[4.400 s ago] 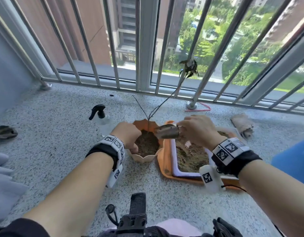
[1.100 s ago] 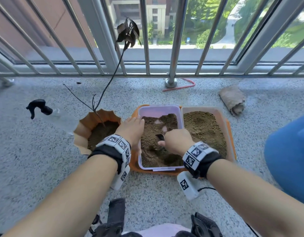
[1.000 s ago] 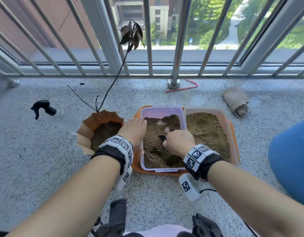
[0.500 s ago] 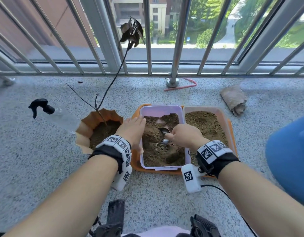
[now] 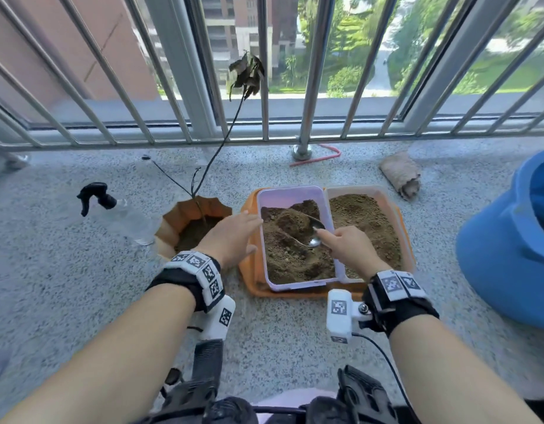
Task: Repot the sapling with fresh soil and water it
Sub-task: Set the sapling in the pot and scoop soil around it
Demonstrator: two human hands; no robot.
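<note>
Right now the right hand pinches a metal spoon dug into the soil of the lilac tub, while the left hand, fingers straight, rests on the tub's left rim; a good scoop probably means keeping the bowl level and the tub steadied. Just left stands the orange pot with the wilted sapling, its thin stem leaning over the carrying path. Farther left lies the spray bottle; a second tub of soil and a blue bucket sit right.

Pot left of soil tub; bottle farther left.
</note>
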